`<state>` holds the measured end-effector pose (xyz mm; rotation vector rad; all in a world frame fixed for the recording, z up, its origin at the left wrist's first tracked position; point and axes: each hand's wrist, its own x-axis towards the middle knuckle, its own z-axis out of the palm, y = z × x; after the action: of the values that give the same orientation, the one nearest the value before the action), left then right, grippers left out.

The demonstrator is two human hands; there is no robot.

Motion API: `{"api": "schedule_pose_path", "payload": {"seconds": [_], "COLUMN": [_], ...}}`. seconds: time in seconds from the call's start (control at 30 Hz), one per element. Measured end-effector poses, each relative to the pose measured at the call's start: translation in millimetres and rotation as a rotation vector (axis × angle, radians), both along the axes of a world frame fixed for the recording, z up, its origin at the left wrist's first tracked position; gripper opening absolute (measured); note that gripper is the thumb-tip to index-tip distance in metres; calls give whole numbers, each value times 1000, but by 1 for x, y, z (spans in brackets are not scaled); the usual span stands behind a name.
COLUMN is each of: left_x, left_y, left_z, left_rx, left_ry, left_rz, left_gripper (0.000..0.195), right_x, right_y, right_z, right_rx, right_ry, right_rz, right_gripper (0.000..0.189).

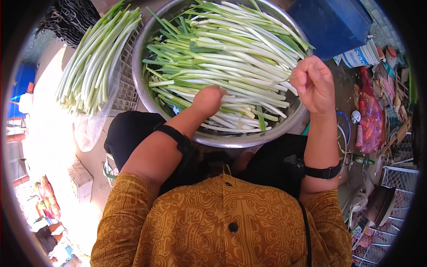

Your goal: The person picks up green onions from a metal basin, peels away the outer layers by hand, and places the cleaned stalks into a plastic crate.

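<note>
A large round metal basin (230,142) filled with trimmed green onions (230,60) stands in front of me, their white ends towards the right. My left hand (209,100) is curled low over the stalks near the basin's front; whether its fingers grip a stalk cannot be told. Above the basin's right rim, my right hand (312,81) is raised with thumb and fingers pinched on a thin, pale strand (283,81) that reaches over the onions. To the left, more green onions (96,66) lie in a heap on a clear plastic bag (87,131).
Beneath the left heap is a white plastic crate (126,83). A blue container (330,26) and a white bucket (362,55) stand behind the basin at the right. Further right lie a red bag of bottles (370,123), a green bottle (363,159) and wire racks (400,173).
</note>
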<state>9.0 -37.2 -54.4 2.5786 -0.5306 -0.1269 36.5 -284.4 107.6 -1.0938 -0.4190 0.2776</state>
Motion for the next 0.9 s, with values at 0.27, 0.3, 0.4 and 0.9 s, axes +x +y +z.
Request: {"api": "schedule_pose_path", "payload": {"seconds": [0.27,0.3,0.4,0.9], "left_x": [-10,-12,-14,-4], "left_y": [-29,-32,-33,-16], "left_z": [49,51,54,52], "left_rx": [-942,-940,-1131,-1742], "left_ry": [625,622,689,1280], "left_rz": [-90,-88,-141,16], "left_gripper": [42,42,35,58], "right_x": [-8,-9,-6,-16], "right_y": [28,35,46,75], "right_z": [-15,-19,-36,-74], "right_rx": [180,173,108,-988], "right_ry": [139,177,251,-430], "right_rz": [202,193,167,-105], "right_gripper": [18,18,14,25]}}
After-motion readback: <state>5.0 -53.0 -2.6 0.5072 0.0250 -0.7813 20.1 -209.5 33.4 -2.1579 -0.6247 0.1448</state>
